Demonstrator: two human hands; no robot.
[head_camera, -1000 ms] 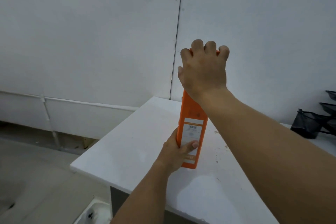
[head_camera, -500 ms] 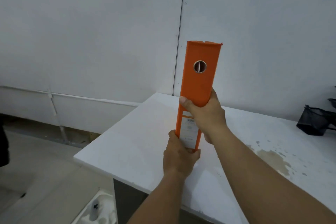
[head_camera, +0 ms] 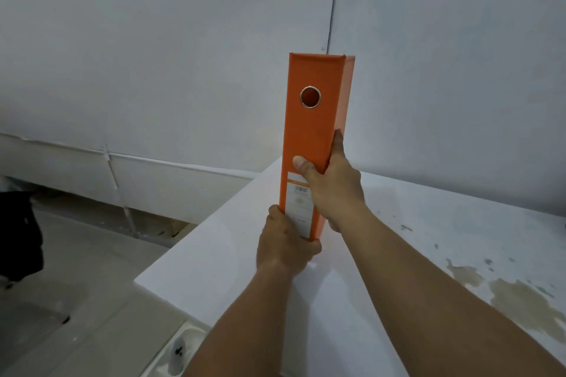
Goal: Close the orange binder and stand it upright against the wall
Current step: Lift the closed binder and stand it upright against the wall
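Note:
The orange binder [head_camera: 315, 131] is closed and held upright, its spine with a round metal-ringed hole and a white label facing me. My left hand [head_camera: 284, 246] grips its bottom end from below. My right hand [head_camera: 332, 184] wraps around the lower half from the right, thumb across the spine. The binder stands over the white table [head_camera: 214, 254], in front of the white wall [head_camera: 183, 55]; whether its base rests on the table or touches the wall I cannot tell, since my left hand hides it.
The table's left edge and corner [head_camera: 137, 280] drop to a grey floor. Brownish stains [head_camera: 514, 294] mark the table at right. A dark object [head_camera: 18, 232] stands at the far left on the floor. A white pipe [head_camera: 122, 159] runs along the wall.
My right hand came off the binder's top and now grips its lower half. The binder stands straighter and looks farther from me, towards the wall. The black mesh tray at right has left the view.

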